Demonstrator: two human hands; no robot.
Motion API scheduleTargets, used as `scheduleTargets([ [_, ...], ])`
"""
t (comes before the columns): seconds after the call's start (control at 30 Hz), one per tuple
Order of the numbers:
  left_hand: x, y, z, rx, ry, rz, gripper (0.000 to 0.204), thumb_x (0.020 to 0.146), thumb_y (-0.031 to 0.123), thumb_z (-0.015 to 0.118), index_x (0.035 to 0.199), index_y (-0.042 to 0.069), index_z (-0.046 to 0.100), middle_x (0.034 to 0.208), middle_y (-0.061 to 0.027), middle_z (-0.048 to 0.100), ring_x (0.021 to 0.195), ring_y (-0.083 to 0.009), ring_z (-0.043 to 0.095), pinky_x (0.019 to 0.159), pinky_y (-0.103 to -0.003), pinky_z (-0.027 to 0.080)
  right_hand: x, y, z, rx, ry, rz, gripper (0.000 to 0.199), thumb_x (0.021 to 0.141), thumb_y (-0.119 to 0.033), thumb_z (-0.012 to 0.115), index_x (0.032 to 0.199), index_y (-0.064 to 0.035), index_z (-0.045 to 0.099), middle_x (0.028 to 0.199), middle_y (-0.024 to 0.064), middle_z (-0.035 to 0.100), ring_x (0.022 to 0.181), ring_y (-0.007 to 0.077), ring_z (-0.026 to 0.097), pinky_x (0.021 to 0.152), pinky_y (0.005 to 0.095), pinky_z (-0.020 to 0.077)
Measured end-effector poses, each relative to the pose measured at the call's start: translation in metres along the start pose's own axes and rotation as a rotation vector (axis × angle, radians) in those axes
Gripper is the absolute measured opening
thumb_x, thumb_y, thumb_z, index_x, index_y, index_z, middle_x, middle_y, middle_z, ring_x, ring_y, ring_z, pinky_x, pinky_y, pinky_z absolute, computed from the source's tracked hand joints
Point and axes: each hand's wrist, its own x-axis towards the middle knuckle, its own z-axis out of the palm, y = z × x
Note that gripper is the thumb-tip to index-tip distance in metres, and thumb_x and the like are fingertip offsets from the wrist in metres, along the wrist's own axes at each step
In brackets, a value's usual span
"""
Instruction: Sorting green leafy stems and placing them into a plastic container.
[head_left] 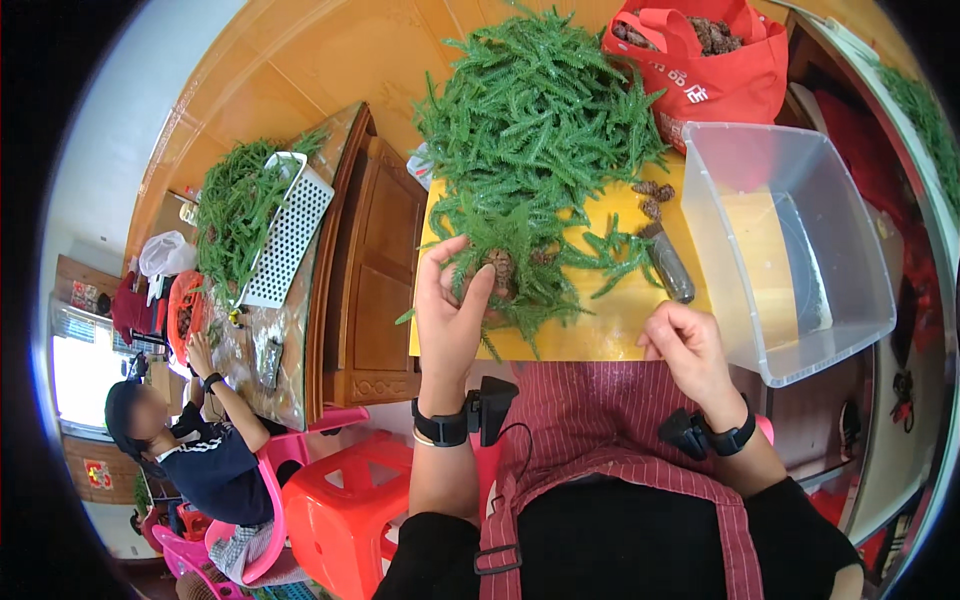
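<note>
Here I see my left hand [452,300] raised upright, fingers pinching a brown pine cone [497,268] at the green sprig pile's [535,120] near edge on the yellow table [600,330]; my right hand [688,345] rests loosely curled, holding nothing.

Green sprigs [535,120] lie heaped on a yellow table [600,325], with a brown cone [497,268] among them. The bag [715,75] is red (white print on it), the bin [790,245] clear, the apron [610,420] red with thin pale stripes, the stool [345,515] red.
</note>
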Motion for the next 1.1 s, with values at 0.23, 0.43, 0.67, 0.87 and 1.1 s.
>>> scheduleTargets([
  [0.23, 0.026, -0.023, -0.006, 0.191, 0.065, 0.113, 0.037, 0.081, 0.002, 0.058, 0.114, 0.0, 0.042, 0.105, -0.0104, 0.052, 0.076, -0.0096, 0.057, 0.053, -0.021, 0.05, 0.012, 0.014, 0.007, -0.086, -0.005, -0.079, 0.005, 0.08, -0.003, 0.059, 0.082, -0.003, 0.055, 0.07, -0.0037, 0.052, 0.064, 0.0019, 0.046, 0.057, 0.0172, 0.0374],
  [0.43, 0.031, -0.021, -0.004, 0.35, 0.063, -0.087, 0.039, 0.08, 0.005, 0.06, 0.116, 0.001, 0.045, 0.102, -0.0098, 0.053, 0.078, -0.0114, 0.057, 0.059, -0.022, 0.049, 0.013, 0.032, -0.002, -0.12, -0.033, -0.047, 0.005, 0.081, -0.004, 0.059, 0.084, -0.0016, 0.056, 0.07, -0.0034, 0.052, 0.063, 0.0024, 0.047, 0.057, 0.0173, 0.0381],
  [0.67, 0.027, -0.013, -0.001, 1.011, 0.357, 0.516, 0.059, 0.07, 0.015, 0.07, 0.12, 0.001, 0.043, 0.114, -0.0199, 0.044, 0.108, -0.0345, 0.041, 0.092, -0.041, 0.034, 0.009, 0.046, -0.011, -0.066, 0.01, -0.033, 0.006, 0.085, -0.006, 0.054, 0.086, 0.0, 0.056, 0.075, -0.0001, 0.056, 0.07, 0.0052, 0.052, 0.061, 0.0198, 0.0416],
  [0.87, 0.018, -0.014, 0.022, 1.016, 0.259, 0.554, 0.05, 0.07, 0.014, 0.069, 0.115, 0.004, 0.049, 0.118, -0.0183, 0.046, 0.112, -0.0348, 0.042, 0.096, -0.042, 0.031, 0.011, 0.06, -0.021, -0.219, 0.065, -0.111, 0.008, 0.085, -0.008, 0.054, 0.086, 0.0002, 0.055, 0.078, 0.001, 0.054, 0.071, 0.0064, 0.051, 0.063, 0.02, 0.0412],
  [1.1, 0.011, -0.015, 0.073, 0.657, -0.059, 0.578, 0.041, 0.069, 0.008, 0.068, 0.106, 0.002, 0.052, 0.106, -0.0164, 0.054, 0.1, -0.0327, 0.05, 0.087, -0.038, 0.04, 0.017, 0.055, -0.024, -0.211, 0.116, -0.108, 0.007, 0.083, -0.006, 0.055, 0.089, -0.0019, 0.055, 0.081, -0.0001, 0.05, 0.072, 0.0054, 0.048, 0.062, 0.0183, 0.0393],
])
